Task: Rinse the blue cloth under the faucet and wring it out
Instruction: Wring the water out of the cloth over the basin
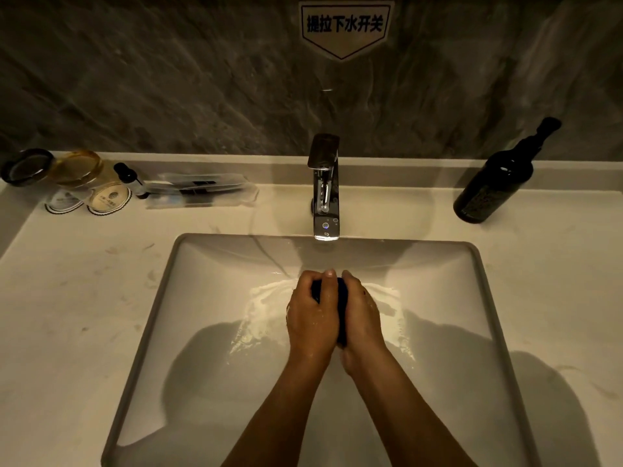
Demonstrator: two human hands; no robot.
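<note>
The blue cloth (pixel 341 308) is bunched into a dark wad squeezed between the two hands, with only a strip of it showing in the gap between the palms. The left hand (pixel 312 315) and right hand (pixel 362 315) are pressed together around it, fingers curled. They are held over the wet sink (pixel 209 298), in front of the faucet (pixel 324 187).

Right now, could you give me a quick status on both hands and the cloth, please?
Left hand and right hand both shut on blue cloth, balled up between palms over the sink, below the faucet. Nothing in the way.
</note>
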